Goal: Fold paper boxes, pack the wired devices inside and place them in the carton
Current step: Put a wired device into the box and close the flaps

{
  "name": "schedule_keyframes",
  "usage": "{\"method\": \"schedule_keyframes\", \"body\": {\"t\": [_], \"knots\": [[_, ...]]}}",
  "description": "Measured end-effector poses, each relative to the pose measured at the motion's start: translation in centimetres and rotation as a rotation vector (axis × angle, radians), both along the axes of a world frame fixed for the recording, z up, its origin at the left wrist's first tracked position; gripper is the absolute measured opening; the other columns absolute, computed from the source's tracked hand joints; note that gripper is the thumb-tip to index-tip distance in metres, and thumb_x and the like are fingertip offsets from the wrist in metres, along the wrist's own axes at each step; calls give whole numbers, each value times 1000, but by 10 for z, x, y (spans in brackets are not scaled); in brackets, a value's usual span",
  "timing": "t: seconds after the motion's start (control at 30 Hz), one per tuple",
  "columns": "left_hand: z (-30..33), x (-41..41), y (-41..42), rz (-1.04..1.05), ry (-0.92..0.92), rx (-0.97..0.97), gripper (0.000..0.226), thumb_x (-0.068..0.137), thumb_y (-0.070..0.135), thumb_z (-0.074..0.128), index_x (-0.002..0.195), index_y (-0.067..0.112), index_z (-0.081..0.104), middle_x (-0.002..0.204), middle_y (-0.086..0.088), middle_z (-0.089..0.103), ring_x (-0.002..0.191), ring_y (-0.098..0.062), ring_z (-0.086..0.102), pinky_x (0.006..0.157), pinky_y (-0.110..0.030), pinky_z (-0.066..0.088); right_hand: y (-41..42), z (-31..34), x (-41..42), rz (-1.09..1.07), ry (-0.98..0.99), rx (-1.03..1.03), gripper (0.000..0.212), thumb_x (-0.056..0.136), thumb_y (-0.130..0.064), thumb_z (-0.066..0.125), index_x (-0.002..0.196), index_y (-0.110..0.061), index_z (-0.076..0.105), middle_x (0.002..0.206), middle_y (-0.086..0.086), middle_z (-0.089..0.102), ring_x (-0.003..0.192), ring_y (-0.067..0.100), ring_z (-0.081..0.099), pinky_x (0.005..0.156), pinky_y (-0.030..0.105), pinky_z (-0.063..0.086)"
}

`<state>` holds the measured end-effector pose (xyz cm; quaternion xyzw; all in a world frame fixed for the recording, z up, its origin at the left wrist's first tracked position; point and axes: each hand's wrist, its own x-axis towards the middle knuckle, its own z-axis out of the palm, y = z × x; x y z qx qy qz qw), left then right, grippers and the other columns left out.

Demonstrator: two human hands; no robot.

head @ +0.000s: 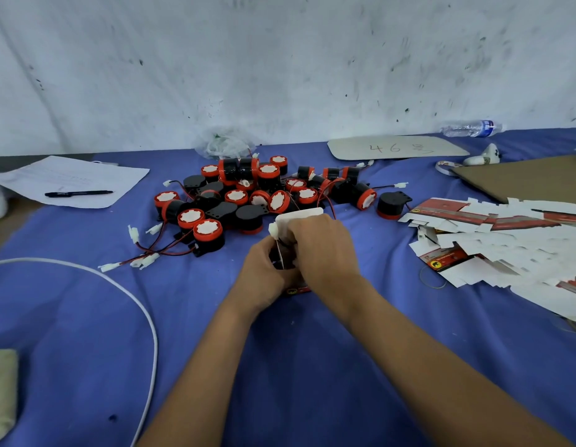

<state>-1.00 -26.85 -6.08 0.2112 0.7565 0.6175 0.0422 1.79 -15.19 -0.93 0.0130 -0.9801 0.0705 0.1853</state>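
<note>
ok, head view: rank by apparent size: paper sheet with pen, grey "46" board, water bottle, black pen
1. paper sheet
2. grey "46" board, close to the sheet and farther away, so the order is unsure
3. water bottle
4. black pen, similar length to the bottle but thinner

one pen [78,193] — one bottle [473,128], two hands [323,245]

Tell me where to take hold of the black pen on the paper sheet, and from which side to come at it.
Grip the pen around the middle of its barrel, coming straight down from above. It lies flat and sideways on the paper sheet, with bare paper on both long sides, so fingers can close across its width. Its ends are narrow and offer less to hold. Both hands are busy with a box just now, so free one first.
</note>
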Motion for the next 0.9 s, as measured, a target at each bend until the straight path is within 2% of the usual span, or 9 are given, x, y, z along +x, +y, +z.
{"method": "schedule_keyframes", "body": {"t": [0.17,0.27,0.33,0.43,0.5,0.57,0.63,0.73,0.9], "knots": [[-1,-1,0,-2,-9,-6,47,77,-3,82,107,28,65,95,19,75,87,5,70,68,-6,50,-1,-5,-2,-62,-42,52,22,93,-8,60,111,-18,69,104,7,69,94,26,68,67,32,45],[-1,-3,-1,16,42,-36,49,81,-7,76,103,34,62,88,25,74,85,8,68,67,-6,50,-1,-5,2,20,-127,-3,25,90,-12,55,109,-18,69,107,7,68,98,27,64,72,35,46],[-3,-7,0,18,87,-76,45,87,-8,69,100,35,62,82,25,73,82,0,70,66,-9,52,-2,-5,7,71,-148,-132,23,92,-27,49,97,-18,70,110,5,65,102,26,59,80,37,46],[-4,-11,8,7,110,-139,22,99,1,62,106,22,64,74,16,67,78,-1,67,69,-7,51,-7,-3,8,19,-172,-314,62,97,-66,29,74,-18,60,97,2,66,94,22,59,87,41,49],[-1,-9,10,24,147,-184,16,99,6,63,114,13,63,76,22,57,77,15,62,66,3,42,-13,-1,5,-56,-164,-374,77,97,-74,20,76,-15,67,86,1,69,86,20,63,83,42,52],[0,-7,8,-5,153,-171,24,96,7,68,107,27,61,73,27,63,81,23,60,65,2,43,-17,0,1,-128,-114,-382,73,101,-67,23,86,-15,72,85,3,71,85,21,65,82,42,54],[2,-4,4,-11,110,-133,38,93,4,70,100,39,57,78,28,68,82,12,66,64,-5,48,-18,-2,-2,-177,-50,-370,63,104,-57,29,90,-15,73,86,4,72,83,22,66,78,40,55],[2,-1,4,-16,111,-82,52,84,-8,73,100,39,58,86,18,70,85,12,67,67,-7,50,-11,-6,-5,-167,50,-436,47,102,-50,44,82,-18,72,73,-1,68,71,16,65,67,36,56],[0,1,-2,-90,-28,62,43,86,-2,75,117,27,68,106,6,77,100,-10,73,78,-20,57,2,-14,-6,-56,94,-702,22,93,-39,67,84,-21,76,75,-10,71,69,4,65,64,29,58]]}}
